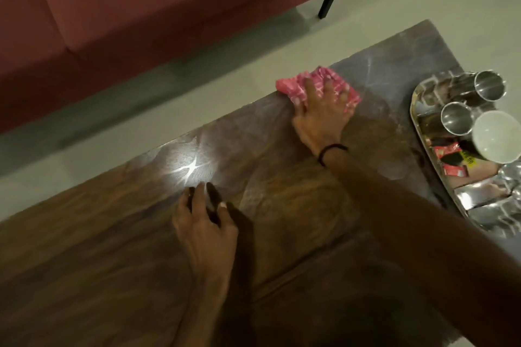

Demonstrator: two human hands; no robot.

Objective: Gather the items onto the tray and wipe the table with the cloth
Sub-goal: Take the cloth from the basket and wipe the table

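Apparently flat on pink cloth [318,87], right hand [321,115].

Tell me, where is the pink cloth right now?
The cloth lies under the right hand at the table's far edge, toward the sofa, left of the tray.

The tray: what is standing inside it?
The tray holds two steel cups, a white bowl and red packets. The bowl covers whatever lies beneath it.
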